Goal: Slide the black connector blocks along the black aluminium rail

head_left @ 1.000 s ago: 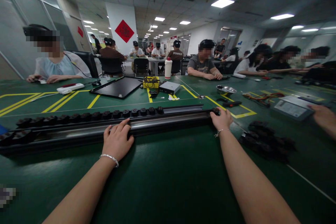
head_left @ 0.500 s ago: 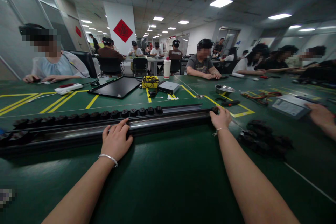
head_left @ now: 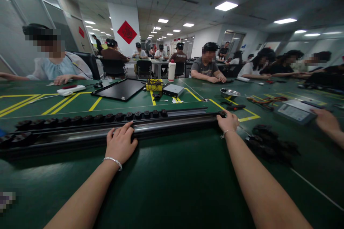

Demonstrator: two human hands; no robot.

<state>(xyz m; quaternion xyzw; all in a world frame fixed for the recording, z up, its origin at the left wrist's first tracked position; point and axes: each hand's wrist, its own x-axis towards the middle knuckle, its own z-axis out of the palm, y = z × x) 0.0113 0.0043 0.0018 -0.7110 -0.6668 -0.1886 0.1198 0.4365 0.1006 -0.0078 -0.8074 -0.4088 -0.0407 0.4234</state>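
A long black channel rail (head_left: 172, 124) lies across the green table in front of me, with a shiny metal strip along its inside. My left hand (head_left: 120, 142) is closed over its middle, fingers across the channel and thumb on the near side. At the rail's right end, my right hand (head_left: 228, 121) pinches a small black round part (head_left: 221, 114), partly hidden by the fingers. Similar round black parts (head_left: 109, 117) stand in a row along a second rail behind, and several sit at the left end. A blurred heap of black parts (head_left: 271, 145) lies right of my right arm.
Beyond the rails are a flat black panel (head_left: 119, 89), a yellow basket with cables (head_left: 154, 85), a grey box (head_left: 173, 89), a white cup (head_left: 171, 71) and a metal bowl (head_left: 230, 93). At right, another person's hand (head_left: 326, 120) touches a metal power supply (head_left: 295, 111).
The view has shifted slightly. My two hands keep their places on the rail. At the far left, the seated person has stretched one arm out to the left.
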